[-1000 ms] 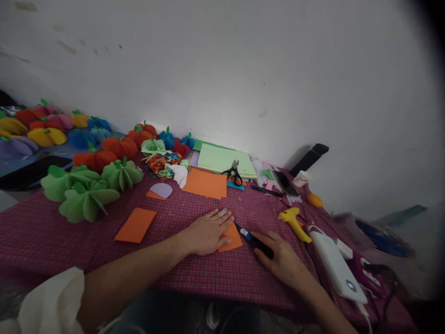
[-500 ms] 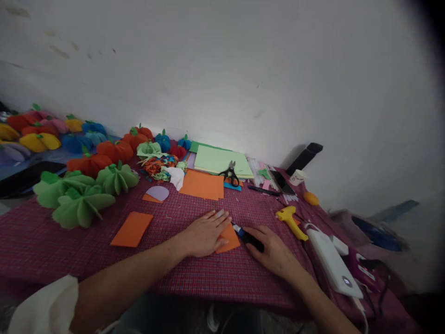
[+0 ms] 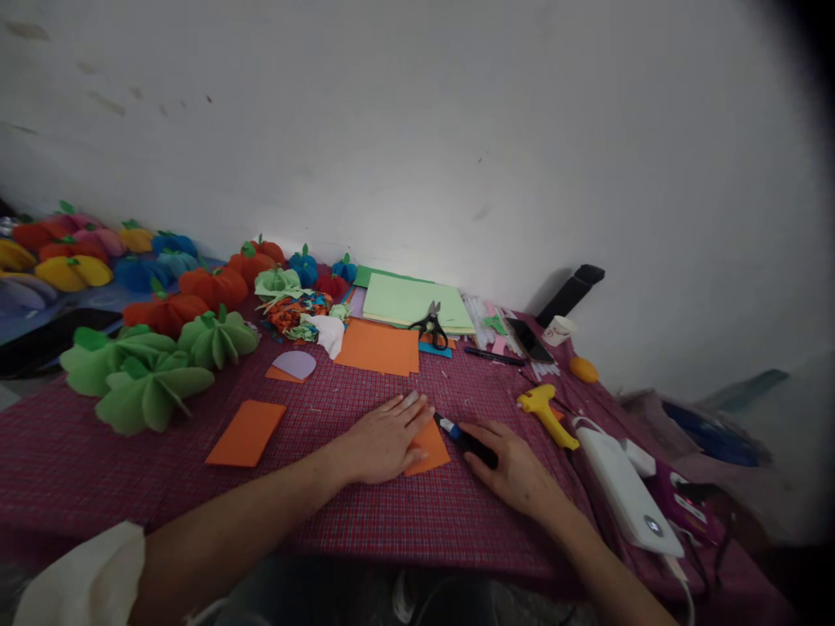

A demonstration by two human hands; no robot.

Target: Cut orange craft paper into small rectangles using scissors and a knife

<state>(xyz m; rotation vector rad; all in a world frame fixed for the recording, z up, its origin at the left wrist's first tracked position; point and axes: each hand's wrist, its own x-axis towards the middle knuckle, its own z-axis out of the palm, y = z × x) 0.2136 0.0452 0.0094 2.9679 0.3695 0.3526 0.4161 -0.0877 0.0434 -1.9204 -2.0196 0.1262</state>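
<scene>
My left hand (image 3: 384, 439) lies flat, fingers stretched out, pressing a small orange paper piece (image 3: 431, 447) onto the red checked tablecloth (image 3: 365, 513). My right hand (image 3: 515, 469) is closed round a dark pen with a blue and white tip (image 3: 457, 432). The pen's tip rests at the paper's upper right edge. Most of the paper is hidden under my left hand.
Another orange card (image 3: 246, 432) lies left; a stack of orange sheets (image 3: 379, 347), green sheets (image 3: 414, 303) and black scissors (image 3: 430, 326) lie behind. Paper pumpkins (image 3: 156, 369) crowd the left. A yellow glue gun (image 3: 546, 412) and a white power bank (image 3: 623, 491) sit right.
My right hand and the pen shifted a little left, toward the paper's edge. The view also drifted slightly. My left hand stays pressed on the paper.
</scene>
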